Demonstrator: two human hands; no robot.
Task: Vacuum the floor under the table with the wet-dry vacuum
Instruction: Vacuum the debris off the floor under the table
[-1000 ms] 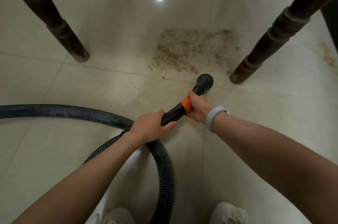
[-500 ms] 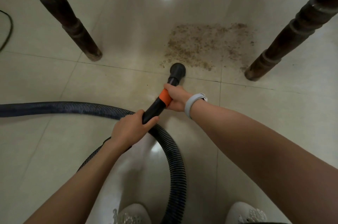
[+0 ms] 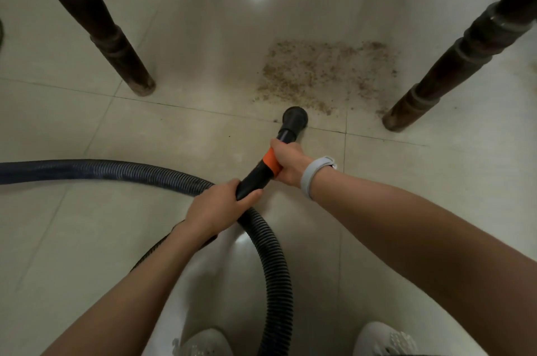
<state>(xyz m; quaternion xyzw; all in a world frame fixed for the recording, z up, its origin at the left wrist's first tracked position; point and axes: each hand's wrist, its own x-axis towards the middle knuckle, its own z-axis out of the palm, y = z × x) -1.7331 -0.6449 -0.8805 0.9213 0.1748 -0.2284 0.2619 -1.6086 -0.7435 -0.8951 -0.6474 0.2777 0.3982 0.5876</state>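
- Nearest the camera, two white shoes (image 3: 203, 342) stand on the tiled floor (image 3: 72, 239), the ribbed hose (image 3: 273, 268) curving between them.
- Left hand (image 3: 216, 210), arm outstretched, fingers clenched round the black wand (image 3: 255, 178) behind the right hand.
- Right hand (image 3: 287, 162), wristband (image 3: 313, 174) on, grasps the orange collar (image 3: 270, 163).
- Beyond those fingers, the nozzle (image 3: 295, 117) meets the floor at the debris patch (image 3: 325, 76), between table legs (image 3: 116, 44).

The hose (image 3: 122, 171) runs off the left edge, its loop hidden under the left hand (image 3: 215, 209) and cut off at the bottom. Both near table legs (image 3: 96, 24) leave the frame at the top, as do the shoes (image 3: 383, 339) below. The nozzle (image 3: 295, 117) mouth faces the floor, unseen.
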